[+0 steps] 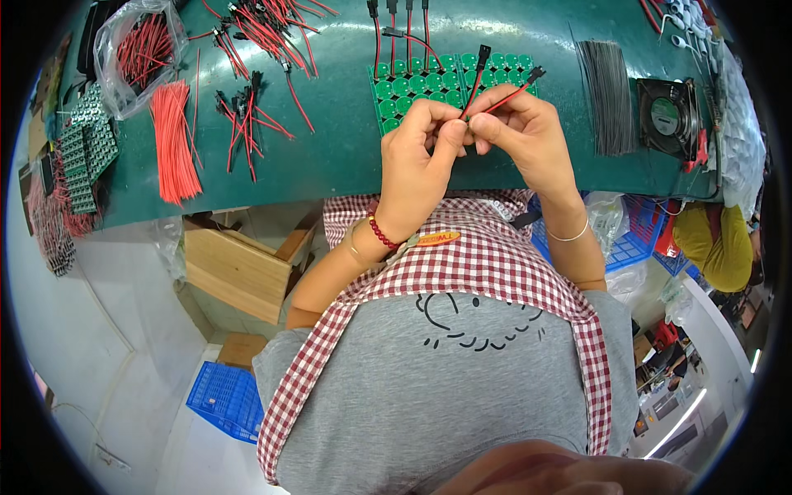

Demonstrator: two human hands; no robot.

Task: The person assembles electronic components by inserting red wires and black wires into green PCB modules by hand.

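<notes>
My hands meet over the near edge of a green panel of round circuit boards (398,106). My left hand (422,157) is closed, thumb against forefinger, on the lower end of a red-and-black connector lead (474,86) whose black plug points up. A second connector lead (510,98) slants up to the right, its lower end pinched in my right hand (525,137). The two wire ends come together at the fingertips; whether they touch is too small to tell. Several more connector leads (410,43) rise from the panel's far edge.
On the green table (330,157) to the left lie a bundle of red wires (174,144), loose connector leads (247,120) and a plastic bag of red wires (147,51). Dark thin wires (606,99) and a small black fan (670,118) lie to the right. Circuit boards (89,144) sit far left.
</notes>
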